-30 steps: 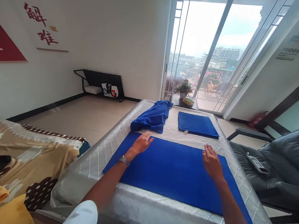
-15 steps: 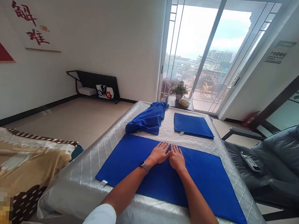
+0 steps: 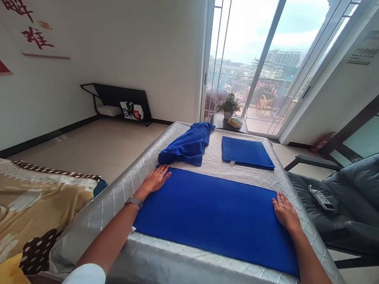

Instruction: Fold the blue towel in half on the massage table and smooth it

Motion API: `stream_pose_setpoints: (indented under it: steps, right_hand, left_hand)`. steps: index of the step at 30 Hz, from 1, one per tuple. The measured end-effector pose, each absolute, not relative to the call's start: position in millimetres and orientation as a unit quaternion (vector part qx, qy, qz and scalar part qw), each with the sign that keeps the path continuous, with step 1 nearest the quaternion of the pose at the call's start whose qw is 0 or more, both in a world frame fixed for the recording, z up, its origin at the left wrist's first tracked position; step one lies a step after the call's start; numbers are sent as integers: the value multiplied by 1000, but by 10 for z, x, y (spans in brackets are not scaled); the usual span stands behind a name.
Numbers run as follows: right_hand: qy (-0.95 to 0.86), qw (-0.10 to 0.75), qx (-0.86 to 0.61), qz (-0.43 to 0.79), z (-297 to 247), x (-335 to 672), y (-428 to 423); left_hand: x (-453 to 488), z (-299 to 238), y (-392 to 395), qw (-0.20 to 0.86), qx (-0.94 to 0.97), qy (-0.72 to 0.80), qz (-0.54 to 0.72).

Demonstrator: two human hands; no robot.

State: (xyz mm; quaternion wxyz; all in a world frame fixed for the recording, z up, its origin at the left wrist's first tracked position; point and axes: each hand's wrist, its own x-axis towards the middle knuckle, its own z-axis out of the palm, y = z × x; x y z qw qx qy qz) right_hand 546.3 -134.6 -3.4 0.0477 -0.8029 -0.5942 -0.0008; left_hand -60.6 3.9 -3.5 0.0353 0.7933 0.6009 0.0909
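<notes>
Blue mat (image 3: 218, 219): lying flat on the silver mattress (image 3: 155, 254), looking soft and light; I'm judging its short edges best for gripping.
Left hand (image 3: 155, 180): resting open at its far corner, holding nothing.
Right hand (image 3: 285, 213): resting open on its edge, holding nothing.

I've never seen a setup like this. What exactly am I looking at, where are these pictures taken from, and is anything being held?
No machine here: these are a person's own two bare arms. All the pictures come from one camera worn on their head, looking forward and down. The left hand, with a wristwatch, lies at the left end of a flat blue cloth. The right hand lies at its right edge. Both hands are open, and neither holds anything. The cloth rests on a silver quilted surface. Farther along it lie a crumpled blue cloth and a smaller flat blue pad.
</notes>
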Motion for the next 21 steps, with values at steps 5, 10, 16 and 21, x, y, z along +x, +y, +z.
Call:
stream_pose_setpoints:
  steps: [5, 10, 16, 21]
  right_hand:
    - [-576, 73, -814, 10, -118, 5609, -1398]
    - [-581, 73, -811, 11, -117, 5573, -1397]
    - [-580, 68, -812, 24, -75, 5594, -1383]
    - [-618, 86, -780, -44, 136, 5310, -1427]
  left_hand:
    - [-804, -124, 64, 24, 770, 628, 112]
    - [-746, -140, 50, 21, 767, 630, 116]
    - [-657, 57, -53, -35, 766, 630, 123]
    - [-337, 350, -225, -104, 775, 596, 186]
